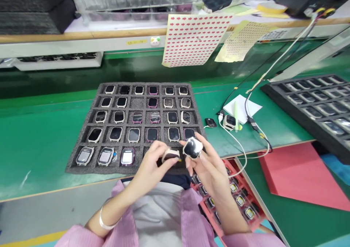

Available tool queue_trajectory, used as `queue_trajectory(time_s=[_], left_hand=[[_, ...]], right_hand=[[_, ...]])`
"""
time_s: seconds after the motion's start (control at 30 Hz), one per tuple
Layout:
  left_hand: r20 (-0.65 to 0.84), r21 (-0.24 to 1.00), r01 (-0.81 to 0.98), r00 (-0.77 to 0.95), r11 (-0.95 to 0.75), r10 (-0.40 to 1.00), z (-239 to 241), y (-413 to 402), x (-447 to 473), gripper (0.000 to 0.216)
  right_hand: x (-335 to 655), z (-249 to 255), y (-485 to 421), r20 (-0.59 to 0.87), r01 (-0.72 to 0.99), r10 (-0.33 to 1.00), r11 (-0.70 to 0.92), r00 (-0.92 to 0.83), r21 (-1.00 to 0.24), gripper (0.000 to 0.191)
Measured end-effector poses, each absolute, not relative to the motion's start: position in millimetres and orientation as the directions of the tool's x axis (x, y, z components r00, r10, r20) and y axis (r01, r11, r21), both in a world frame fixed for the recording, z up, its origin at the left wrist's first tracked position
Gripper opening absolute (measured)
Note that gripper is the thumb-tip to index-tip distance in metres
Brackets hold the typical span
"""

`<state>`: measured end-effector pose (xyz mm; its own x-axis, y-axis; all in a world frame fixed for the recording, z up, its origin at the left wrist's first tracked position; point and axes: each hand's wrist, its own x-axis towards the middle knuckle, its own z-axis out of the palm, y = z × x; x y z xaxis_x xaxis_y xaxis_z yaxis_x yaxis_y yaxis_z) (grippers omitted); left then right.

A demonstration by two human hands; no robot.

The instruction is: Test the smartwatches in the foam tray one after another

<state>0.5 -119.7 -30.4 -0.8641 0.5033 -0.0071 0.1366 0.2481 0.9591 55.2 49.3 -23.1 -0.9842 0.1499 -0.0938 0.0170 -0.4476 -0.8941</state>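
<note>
My left hand [154,157] pinches a light-framed smartwatch case [171,154] between thumb and fingers, over the front row of a grey foam tray [138,103]. Just to its right, my right hand [209,159] grips another smartwatch case [193,147] by its edges, its glossy face turned up and reflecting light. The two cases are close but apart. Most of the tray's compartments hold strapless watch cases with pale, black or purple frames. In the front row, a purple-framed case [127,156] and two pale ones at the left have bright or whitish faces.
Right of the tray, a watch case [229,122], a green pen [236,112], white paper [253,108] and cables lie on the green bench. A second foam tray [303,110] stands far right. Below are a red tray [253,223] of watches and a red board [306,177]. Sticker sheets [197,39] hang from the shelf.
</note>
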Motion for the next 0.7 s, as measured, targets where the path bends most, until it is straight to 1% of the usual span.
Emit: queue_trajectory(time_s=[0.03,0.07,0.13,0.2,0.27,0.4,0.47,0.53,0.6,0.7], left_hand=[[-0.048,0.99,0.023,-0.873,0.138,0.485,-29.7,-124.0,-1.8,0.013],[-0.1,0.995,-0.097,-0.871,0.031,0.48,-28.9,-127.1,-3.7,0.016],[-0.205,0.941,-0.311,-0.837,-0.134,0.507,-27.7,-130.1,-6.4,0.024],[-0.249,0.883,-0.413,-0.815,-0.223,0.523,-27.3,-130.0,-8.2,0.024],[-0.248,0.864,-0.422,-0.832,-0.275,0.497,-28.2,-128.5,-9.7,0.024],[-0.249,0.837,-0.421,-0.862,-0.35,0.441,-31.3,-126.2,-11.0,0.046],[-0.265,0.837,-0.418,-0.875,-0.354,0.405,-31.6,-125.8,-10.0,0.045],[-0.288,0.848,-0.414,-0.884,-0.33,0.369,-30.9,-125.3,-8.4,0.041],[-0.287,0.883,-0.386,-0.894,-0.266,0.344,-30.0,-123.9,-7.0,0.043],[-0.218,0.95,-0.274,-0.924,-0.147,0.315,-31.5,-120.8,-5.8,0.049]], right_hand=[[51.9,-26.1,48.1,-0.078,0.006,0.135,-0.467,-0.988,-0.884,0.051],[48.4,-29.2,47.8,-0.06,-0.008,0.128,-0.473,-0.99,-0.881,0.049],[42.0,-34.3,49.6,-0.009,-0.054,0.136,-0.451,-0.991,-0.891,0.046],[37.0,-37.3,53.1,0.057,-0.117,0.155,-0.406,-0.986,-0.906,0.043],[32.6,-38.5,57.4,0.116,-0.17,0.168,-0.361,-0.979,-0.917,0.041],[24.2,-38.1,65.9,0.158,-0.192,0.133,-0.295,-0.978,-0.936,0.04],[20.6,-37.9,70.2,0.158,-0.183,0.112,-0.273,-0.981,-0.944,0.041],[18.6,-37.9,74.1,0.149,-0.17,0.098,-0.265,-0.984,-0.949,0.041],[18.8,-37.9,76.4,0.139,-0.155,0.08,-0.269,-0.987,-0.951,0.039],[23.2,-36.9,74.2,0.121,-0.12,0.016,-0.314,-0.993,-0.942,0.037]])
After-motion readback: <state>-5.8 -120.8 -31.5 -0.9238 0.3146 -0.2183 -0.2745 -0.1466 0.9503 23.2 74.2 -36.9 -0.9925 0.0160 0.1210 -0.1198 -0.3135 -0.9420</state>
